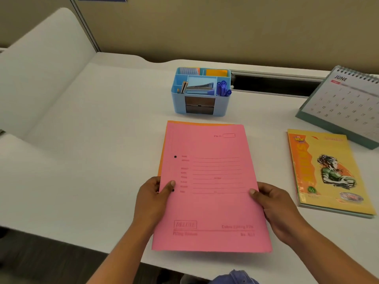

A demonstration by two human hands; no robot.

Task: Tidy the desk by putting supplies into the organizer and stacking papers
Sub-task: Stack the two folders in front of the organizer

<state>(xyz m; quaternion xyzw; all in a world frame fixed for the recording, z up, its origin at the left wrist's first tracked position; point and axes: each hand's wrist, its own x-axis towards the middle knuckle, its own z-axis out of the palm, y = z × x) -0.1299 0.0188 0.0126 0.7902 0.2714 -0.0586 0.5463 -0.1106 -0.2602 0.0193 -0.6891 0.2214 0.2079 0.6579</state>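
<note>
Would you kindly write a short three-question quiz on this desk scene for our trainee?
1. True or false: the left hand and the right hand both grip the pink file folder.
2. Where does the stapler lie in the blue organizer? A: the middle compartment. B: the far-left compartment. C: the front drawer.
3. Fill in: the desk calendar shows the month of ____.
Key: 1 true; 2 A; 3 June.
</note>
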